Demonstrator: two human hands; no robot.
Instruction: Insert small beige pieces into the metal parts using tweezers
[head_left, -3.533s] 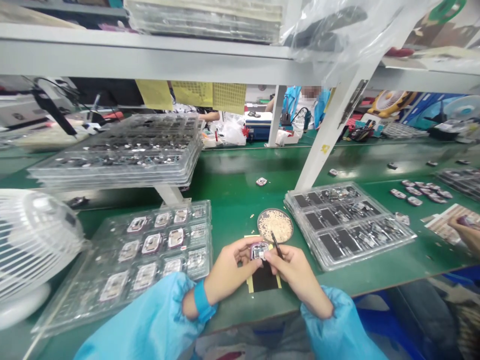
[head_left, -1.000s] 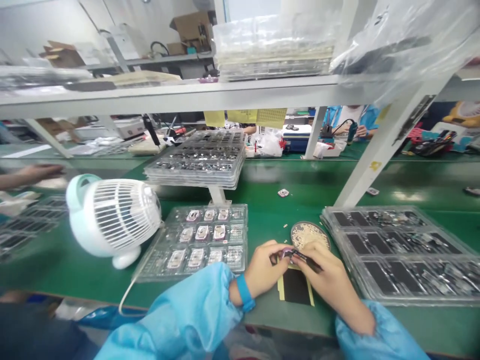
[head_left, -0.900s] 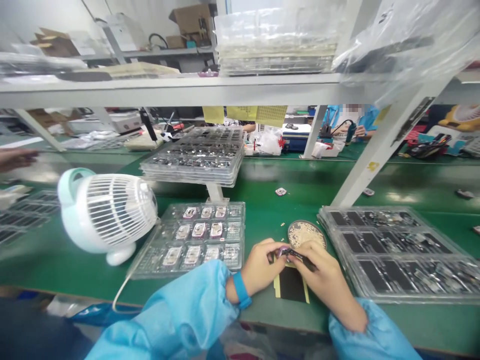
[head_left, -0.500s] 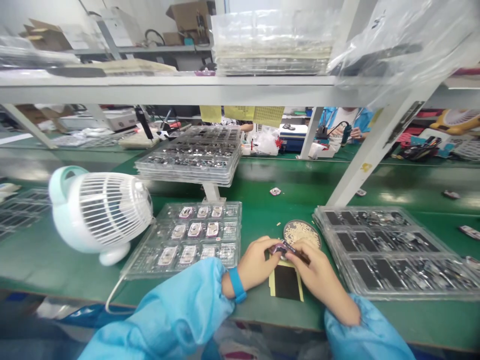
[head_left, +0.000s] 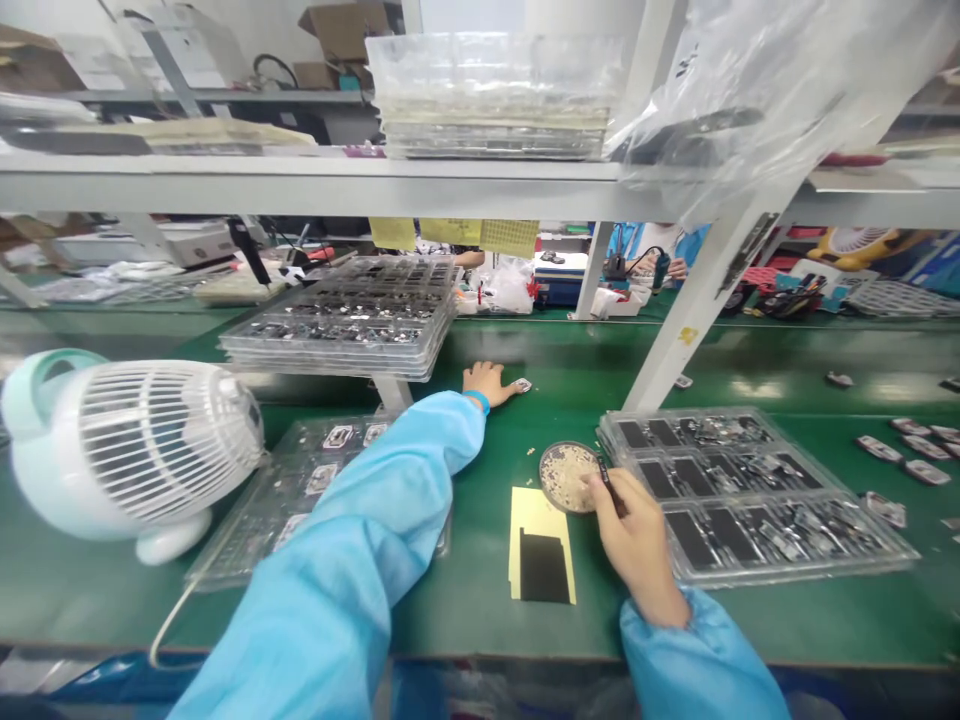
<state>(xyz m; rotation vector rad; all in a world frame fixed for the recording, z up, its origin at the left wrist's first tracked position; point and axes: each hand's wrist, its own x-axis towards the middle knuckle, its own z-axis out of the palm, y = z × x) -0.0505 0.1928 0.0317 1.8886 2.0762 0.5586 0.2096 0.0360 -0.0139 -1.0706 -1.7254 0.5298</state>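
Note:
My left hand (head_left: 486,382) is stretched far forward onto the green surface, its fingers spread. Its thumb tip lies at a small white-and-dark electronic part (head_left: 523,385); whether anything is under the palm is hidden. Closed around slim black tweezers (head_left: 611,488), my right hand (head_left: 632,525) is beside the right rim of a round dish (head_left: 543,478). Small pale pieces (head_left: 568,474) fill the dish. Just in front of it lies a yellow sheet (head_left: 538,506) with a black rectangle (head_left: 544,568) on it.
A white fan (head_left: 165,450) stands at left, by a clear tray of parts (head_left: 300,440) partly covered by my left sleeve. Stacked trays (head_left: 345,320) rest above it. On the right are a tray of black screens (head_left: 731,540), a shelf post (head_left: 697,300) and several loose parts (head_left: 926,471).
My hands, which were together on a small part above the dish, have parted. The left has reached forward; the right stays near the dish with the tweezers. The view has swung right.

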